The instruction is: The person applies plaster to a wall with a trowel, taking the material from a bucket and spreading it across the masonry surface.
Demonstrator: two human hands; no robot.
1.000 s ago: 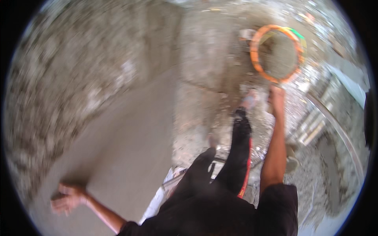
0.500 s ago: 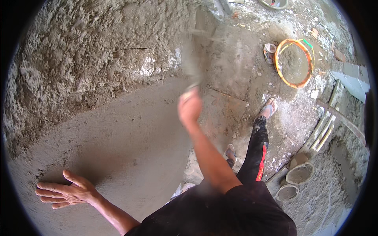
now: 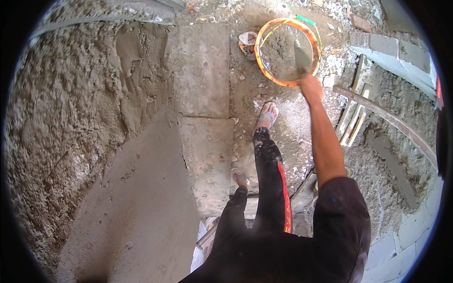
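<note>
My right hand [image 3: 310,86] reaches far forward to the near rim of an orange basin [image 3: 262,66] on the ground, filled with grey mortar [image 3: 281,47]. It is shut on a trowel, whose grey blade [image 3: 302,59] dips into the mortar. My left hand is out of sight. My legs in dark trousers stand below, one sandalled foot [image 3: 267,115] forward and the other [image 3: 240,178] back.
A wall fills the left, rough mortar [image 3: 71,118] above and a smoother plastered patch [image 3: 137,212] below. Concrete slabs [image 3: 203,75] lie at its foot. Wooden planks [image 3: 353,120], a long curved bar [image 3: 396,125] and grey blocks [image 3: 396,49] are on the right. A small crumpled container [image 3: 247,40] sits by the basin.
My right hand swung from the wall back over to the basin, with the trowel now in the mortar. My left hand, which lay flat on the smooth plaster, has left the view.
</note>
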